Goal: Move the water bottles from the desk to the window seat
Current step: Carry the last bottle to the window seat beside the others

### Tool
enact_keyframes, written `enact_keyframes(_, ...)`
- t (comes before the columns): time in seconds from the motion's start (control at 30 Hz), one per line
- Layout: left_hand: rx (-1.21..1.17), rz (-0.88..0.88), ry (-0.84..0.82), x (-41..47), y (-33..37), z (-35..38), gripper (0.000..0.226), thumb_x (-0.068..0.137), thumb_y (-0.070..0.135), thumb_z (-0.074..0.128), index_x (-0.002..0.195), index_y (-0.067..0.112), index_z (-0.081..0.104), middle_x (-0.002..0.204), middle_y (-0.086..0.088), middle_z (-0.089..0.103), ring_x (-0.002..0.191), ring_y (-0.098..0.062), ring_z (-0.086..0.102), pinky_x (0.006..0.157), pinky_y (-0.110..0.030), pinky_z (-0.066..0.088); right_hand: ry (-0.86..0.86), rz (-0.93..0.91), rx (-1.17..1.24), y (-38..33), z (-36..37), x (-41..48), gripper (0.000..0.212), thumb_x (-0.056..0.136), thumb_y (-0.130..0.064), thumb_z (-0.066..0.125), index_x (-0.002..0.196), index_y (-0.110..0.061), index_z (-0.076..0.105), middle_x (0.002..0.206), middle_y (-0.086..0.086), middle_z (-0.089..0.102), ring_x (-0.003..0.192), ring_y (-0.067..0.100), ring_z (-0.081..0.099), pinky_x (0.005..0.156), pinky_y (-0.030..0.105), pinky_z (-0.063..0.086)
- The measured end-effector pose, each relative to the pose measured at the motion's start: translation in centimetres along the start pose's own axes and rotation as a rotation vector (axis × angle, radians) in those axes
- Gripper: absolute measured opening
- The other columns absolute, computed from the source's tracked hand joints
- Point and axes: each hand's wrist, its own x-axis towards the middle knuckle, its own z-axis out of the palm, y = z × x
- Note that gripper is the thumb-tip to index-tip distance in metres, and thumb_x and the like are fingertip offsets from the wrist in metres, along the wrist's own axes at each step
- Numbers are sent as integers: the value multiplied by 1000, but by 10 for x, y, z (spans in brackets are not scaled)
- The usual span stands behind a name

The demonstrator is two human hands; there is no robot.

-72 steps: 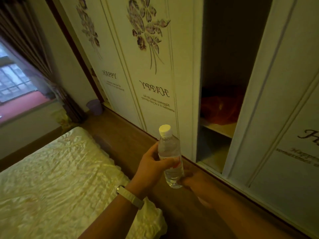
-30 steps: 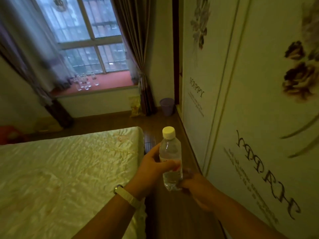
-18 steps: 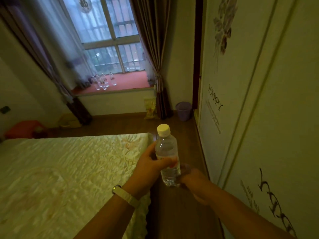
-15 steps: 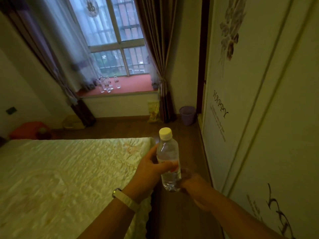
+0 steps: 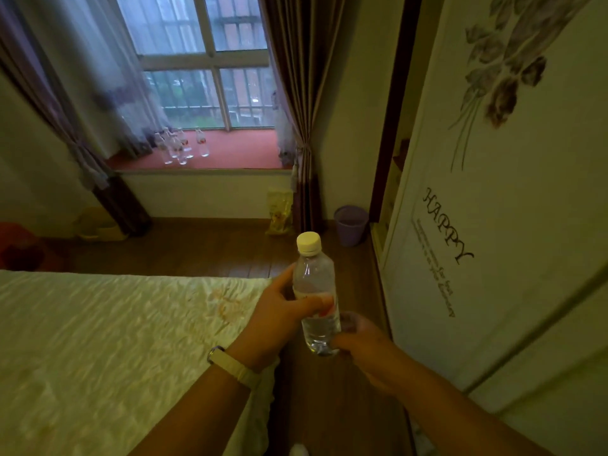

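I hold a clear water bottle (image 5: pixel 314 281) with a white cap upright in front of me. My left hand (image 5: pixel 279 315) wraps around its middle, a pale watch band on the wrist. My right hand (image 5: pixel 362 343) cups the bottle's base from below and to the right. Ahead, the red window seat (image 5: pixel 237 149) lies under the window. Several clear water bottles (image 5: pixel 179 146) stand grouped on its left part.
A bed with a pale yellow cover (image 5: pixel 98 340) fills the left. A white wardrobe with flower prints (image 5: pixel 493 225) lines the right. A strip of wooden floor (image 5: pixel 329 406) runs between them. A purple bin (image 5: pixel 351 225) and a yellow bag (image 5: pixel 279 212) sit by the curtain.
The view has swung from the wardrobe toward the window, and the window seat has come closer. Both hands keep the same hold on the bottle.
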Motion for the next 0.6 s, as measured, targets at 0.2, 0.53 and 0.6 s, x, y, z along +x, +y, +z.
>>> enact_keyframes(0.2,6,15,-68,103,22,-57,53,80,11,78,127,25,60,115,-2,72,107,-21,70,93,-46,57,48,-38,-25,-67,28,78,46,83,-8,72,123,-23,53,114,2,65,105,21,64,98,43,52)
enact_keyframes(0.53,-2,45,-41,214,33,-102,65,65,26,84,126,29,61,114,-1,73,108,-22,70,89,-41,58,-2,-25,46,-139,41,179,41,84,3,66,110,-26,52,110,5,64,102,23,64,93,40,55)
enact_keyframes(0.6,2,35,-26,238,29,-107,61,70,19,82,127,25,61,114,-4,73,107,-23,70,90,-41,58,-13,-11,41,-147,38,202,42,84,3,66,114,-24,52,111,7,64,103,24,64,96,44,53)
